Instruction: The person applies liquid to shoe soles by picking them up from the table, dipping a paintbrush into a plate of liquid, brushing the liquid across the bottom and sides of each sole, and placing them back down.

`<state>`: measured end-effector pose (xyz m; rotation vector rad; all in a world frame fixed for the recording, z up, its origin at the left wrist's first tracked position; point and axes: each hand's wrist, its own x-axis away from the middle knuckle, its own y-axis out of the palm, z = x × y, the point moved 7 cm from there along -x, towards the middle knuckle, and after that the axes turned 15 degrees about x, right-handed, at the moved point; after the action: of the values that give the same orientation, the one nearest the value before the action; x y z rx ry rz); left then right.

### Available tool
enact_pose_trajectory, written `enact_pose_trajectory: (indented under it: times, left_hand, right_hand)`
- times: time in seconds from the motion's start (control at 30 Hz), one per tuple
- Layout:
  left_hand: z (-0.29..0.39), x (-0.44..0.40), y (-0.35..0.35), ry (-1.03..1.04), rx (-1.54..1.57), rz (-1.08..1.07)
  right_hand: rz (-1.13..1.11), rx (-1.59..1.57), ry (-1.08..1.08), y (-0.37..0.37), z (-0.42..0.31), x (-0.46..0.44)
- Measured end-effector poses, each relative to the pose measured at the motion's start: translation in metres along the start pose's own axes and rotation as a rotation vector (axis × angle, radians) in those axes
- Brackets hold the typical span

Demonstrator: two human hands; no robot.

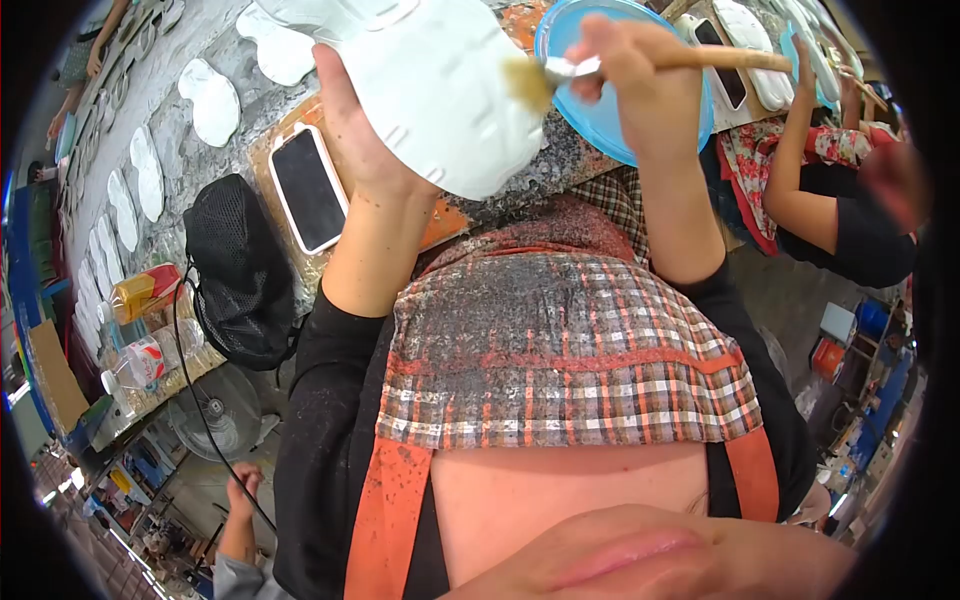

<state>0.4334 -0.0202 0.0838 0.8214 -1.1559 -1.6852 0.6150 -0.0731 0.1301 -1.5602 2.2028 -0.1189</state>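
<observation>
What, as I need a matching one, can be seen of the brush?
The brush has a long, light-brown handle, wooden by its look, a shiny metal-like band and yellowish bristles, blurred here. The right grip holds it near the band, over the blue bowl, bristles pointing left in the picture. They overlap the edge of the white piece; contact is unclear.

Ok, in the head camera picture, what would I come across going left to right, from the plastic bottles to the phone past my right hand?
Plastic bottles, black bag, near phone, left hand, white piece, right hand, far phone.
</observation>
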Motion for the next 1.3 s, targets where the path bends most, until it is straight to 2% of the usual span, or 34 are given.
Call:
enact_pose_trajectory:
  times: [0.03, 0.07, 0.13, 0.17, 0.2, 0.23, 0.27, 0.33, 0.37, 0.43, 0.47, 0.53, 0.57, 0.7, 0.77, 0.8, 0.83, 0.87, 0.93, 0.97, 1.0, 1.07, 1.13, 1.17, 1.23, 1.27, 1.3]
  left_hand:
    - [-0.002, 0.001, -0.001, -0.031, 0.050, -0.018]
    - [-0.005, 0.001, -0.001, -0.059, 0.098, -0.036]
    - [-0.007, 0.004, 0.002, -0.060, 0.118, -0.064]
    - [-0.013, 0.007, 0.004, -0.109, 0.094, -0.078]
    - [-0.018, 0.008, 0.007, -0.158, 0.070, -0.099]
    - [-0.018, 0.009, 0.007, -0.115, 0.013, -0.112]
    - [-0.019, 0.011, 0.006, -0.116, 0.013, -0.113]
    - [-0.025, 0.011, 0.003, -0.194, 0.092, -0.080]
    - [-0.027, 0.013, 0.006, -0.263, 0.317, -0.196]
    - [-0.031, 0.018, 0.006, -0.316, 0.303, -0.168]
    - [-0.034, 0.021, 0.006, -0.356, 0.361, -0.205]
    - [-0.033, 0.019, -0.006, -0.310, 0.160, -0.066]
    - [-0.028, 0.019, -0.008, -0.300, 0.261, -0.074]
    - [0.003, 0.010, -0.067, -0.207, 0.449, -0.025]
    - [0.039, 0.009, -0.073, 0.098, -0.016, 0.522]
    - [0.063, -0.003, -0.089, 0.149, -0.049, 0.522]
    - [0.085, -0.021, -0.104, 0.114, 0.061, 0.402]
    - [0.108, -0.034, -0.105, -0.077, 0.397, -0.088]
    - [0.143, -0.034, -0.101, 0.222, -0.008, 0.100]
    - [0.144, -0.031, -0.088, 0.023, 0.253, -0.131]
    - [0.141, -0.030, -0.088, 0.028, 0.247, -0.126]
    - [0.138, -0.027, -0.077, 0.024, 0.410, -0.263]
    - [0.171, -0.043, -0.118, 0.180, 0.164, 0.309]
    - [0.176, -0.047, -0.114, 0.208, 0.225, 0.313]
    - [0.215, -0.064, -0.111, 0.008, 0.430, -0.203]
    - [0.245, -0.070, -0.108, 0.162, 0.343, -0.211]
    - [0.258, -0.064, -0.120, 0.434, 0.501, 0.103]
  right_hand:
    - [0.158, -0.011, 0.020, -0.011, 0.011, -0.007]
    - [0.167, 0.002, -0.060, -0.023, 0.010, -0.011]
    - [-0.146, -0.067, -0.255, -0.014, -0.019, -0.003]
    - [-0.221, 0.048, -0.220, -0.004, -0.022, 0.001]
    - [-0.152, 0.091, -0.210, -0.006, -0.013, -0.008]
    - [-0.082, 0.133, -0.197, -0.008, -0.006, -0.019]
    - [0.121, 0.103, -0.145, -0.019, -0.002, -0.025]
    - [0.066, 0.033, -0.248, -0.032, -0.005, -0.029]
    - [-0.051, -0.048, -0.183, -0.030, -0.002, -0.023]
    - [-0.077, 0.134, -0.220, -0.011, -0.013, -0.017]
    - [0.092, 0.097, -0.008, -0.016, 0.008, -0.024]
    - [0.200, 0.124, -0.008, -0.030, 0.017, -0.029]
    - [0.147, 0.128, -0.122, -0.031, 0.009, -0.028]
    - [0.094, 0.037, -0.046, -0.027, 0.024, -0.014]
    - [0.042, 0.005, 0.013, -0.028, 0.041, -0.011]
    - [0.035, 0.000, 0.012, -0.031, 0.045, -0.011]
    - [0.040, 0.000, 0.038, -0.034, 0.050, -0.010]
    - [0.042, -0.004, 0.063, -0.036, 0.055, -0.009]
    - [0.095, -0.001, 0.091, -0.038, 0.057, -0.005]
    - [0.130, 0.012, 0.118, -0.042, 0.060, -0.001]
    - [0.082, -0.018, 0.105, -0.043, 0.065, -0.002]
    - [0.074, -0.038, 0.103, -0.044, 0.070, 0.000]
    - [0.067, -0.049, 0.117, -0.045, 0.072, 0.001]
    - [0.072, -0.043, 0.118, -0.045, 0.073, 0.002]
    - [0.084, -0.052, 0.107, -0.048, 0.075, 0.001]
    - [0.096, -0.048, 0.102, -0.048, 0.073, 0.002]
    - [0.095, -0.051, 0.098, -0.050, 0.073, 0.003]
